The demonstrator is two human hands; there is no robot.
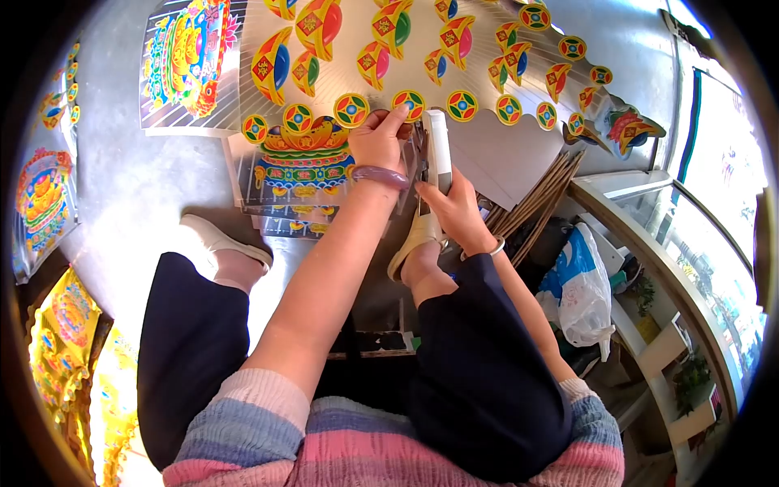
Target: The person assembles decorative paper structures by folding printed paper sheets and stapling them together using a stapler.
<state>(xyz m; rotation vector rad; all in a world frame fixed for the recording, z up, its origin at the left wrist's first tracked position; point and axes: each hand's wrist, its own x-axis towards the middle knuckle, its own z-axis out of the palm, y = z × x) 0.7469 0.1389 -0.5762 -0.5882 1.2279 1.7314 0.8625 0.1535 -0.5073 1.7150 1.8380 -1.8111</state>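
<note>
My left hand (379,140), with a purple bangle at the wrist, pinches the lower edge of a large clear plastic sheet (345,73) by one of its round coin prints. The sheet carries colourful printed gold-ingot shapes and a scalloped row of coins. In my right hand (460,209) is a long white tool that looks like a stapler (439,146). Its far end reaches the sheet's edge, just right of my left fingers. Whether its jaws are around the edge I cannot tell.
More printed sheets (304,174) lie below the held one, another (191,61) at upper left. Thin brown sticks (540,191) and a white-and-blue plastic bag (584,284) are at right, beside a glass-topped cabinet (649,207). Yellow decorations (69,325) stand at lower left.
</note>
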